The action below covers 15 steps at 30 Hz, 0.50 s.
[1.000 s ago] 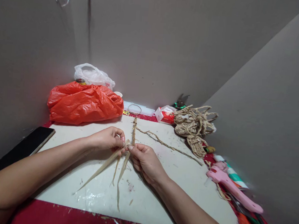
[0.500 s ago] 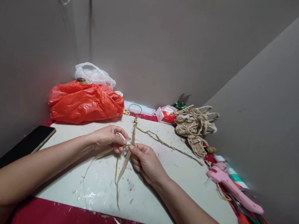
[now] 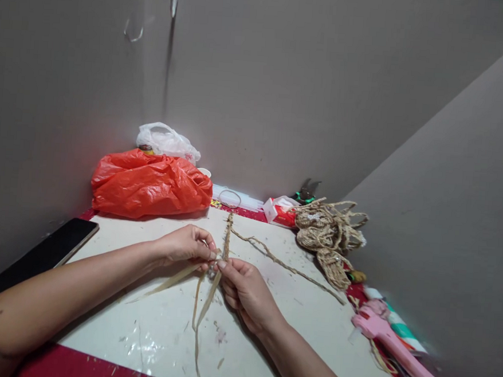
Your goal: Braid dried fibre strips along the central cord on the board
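Note:
My left hand (image 3: 185, 246) and my right hand (image 3: 244, 288) meet over the white board (image 3: 139, 318), both pinching pale straw strips (image 3: 202, 305) at the lower end of a thin braided cord (image 3: 228, 233). The braid runs straight away from me toward the back wall. One strip goes off to the left under my left fingers; two more hang down toward me between the hands. A second twisted cord (image 3: 284, 265) branches off to the right across the board.
A red plastic bag (image 3: 150, 184) with a white bag (image 3: 166, 139) behind it lies at the back left. A black phone (image 3: 42, 254) rests at the left wall. A pile of straw rope (image 3: 330, 234) and a pink glue gun (image 3: 399, 354) lie at the right.
The view has tilted up, so everything sits lower in the picture. My left fingers have shifted the left strip, which lay long and straight a second ago and is now shorter and flatter.

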### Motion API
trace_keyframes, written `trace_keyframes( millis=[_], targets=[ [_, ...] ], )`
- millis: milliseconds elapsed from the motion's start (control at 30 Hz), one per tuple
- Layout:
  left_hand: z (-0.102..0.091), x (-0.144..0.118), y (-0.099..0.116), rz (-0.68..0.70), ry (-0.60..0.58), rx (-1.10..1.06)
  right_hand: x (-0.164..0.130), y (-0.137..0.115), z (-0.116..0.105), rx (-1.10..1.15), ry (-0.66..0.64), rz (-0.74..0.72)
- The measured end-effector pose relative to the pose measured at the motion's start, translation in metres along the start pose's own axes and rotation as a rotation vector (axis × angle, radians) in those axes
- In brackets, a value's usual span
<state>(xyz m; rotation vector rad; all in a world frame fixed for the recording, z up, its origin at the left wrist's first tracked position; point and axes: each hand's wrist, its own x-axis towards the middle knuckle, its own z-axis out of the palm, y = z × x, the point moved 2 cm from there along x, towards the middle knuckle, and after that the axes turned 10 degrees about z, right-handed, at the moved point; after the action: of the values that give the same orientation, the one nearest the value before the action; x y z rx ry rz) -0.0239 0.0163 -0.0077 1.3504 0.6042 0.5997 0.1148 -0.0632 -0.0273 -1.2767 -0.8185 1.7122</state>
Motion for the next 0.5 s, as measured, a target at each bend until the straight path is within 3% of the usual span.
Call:
trace_keyframes(
  millis=[200,500],
  targets=[
    [-0.0003,-0.0025,0.005,0.064,0.012,0.102,-0.0002,0.0003,0.0002,0.011,-0.008,0.01],
    [0.002,-0.0011,0.0044,0.107,-0.177,0.035,-0.0001,-0.0001,0.001,0.052,-0.067,0.042]
  ],
)
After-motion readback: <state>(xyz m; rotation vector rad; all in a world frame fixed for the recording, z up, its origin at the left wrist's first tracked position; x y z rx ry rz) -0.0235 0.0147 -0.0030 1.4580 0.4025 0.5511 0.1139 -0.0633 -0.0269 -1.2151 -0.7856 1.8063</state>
